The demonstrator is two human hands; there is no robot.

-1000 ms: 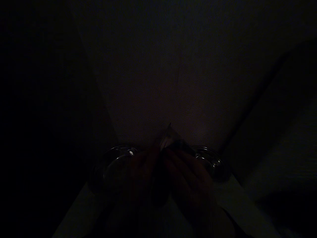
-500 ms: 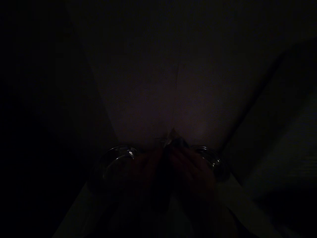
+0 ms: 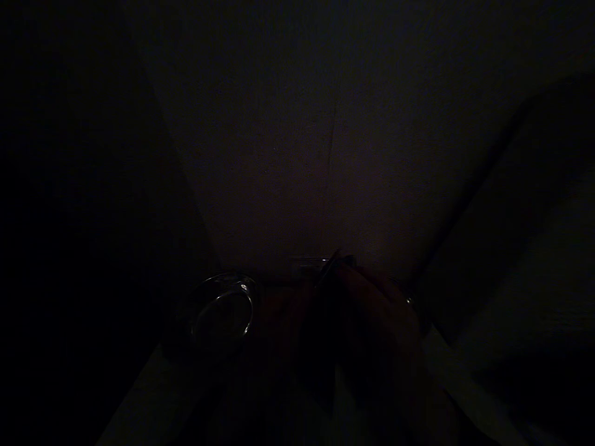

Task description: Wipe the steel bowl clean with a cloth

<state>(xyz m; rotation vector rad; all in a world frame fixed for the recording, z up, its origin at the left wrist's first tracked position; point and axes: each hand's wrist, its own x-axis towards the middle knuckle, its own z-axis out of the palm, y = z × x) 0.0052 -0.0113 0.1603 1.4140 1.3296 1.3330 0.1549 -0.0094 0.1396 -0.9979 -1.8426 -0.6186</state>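
Dark item [image 3: 325, 319], hand-held, dim light

Right hand [image 3: 383, 313]: grip closed on dark item, at 6 o'clock. Left hand [image 3: 279, 316]: item's 9 o'clock side; grip unreadable. Glass bowl [image 3: 223, 284]: 8 o'clock, more exposed than earlier; right hand shifted toward 3 o'clock.

Standing here: table [image 3: 134, 402] is running up to the wall [image 3: 274, 155] behind. Bowl [image 3: 223, 313] is sitting on the table's left, just beside the left hand [image 3: 279, 316]. Second bowl [image 3: 411, 301] is standing to the right, mostly hiding behind the right hand [image 3: 381, 310]. An item [image 3: 320, 334] is resting between both hands, too dim to identify. Small flat object [image 3: 304, 266] is lying beyond them, near the wall.
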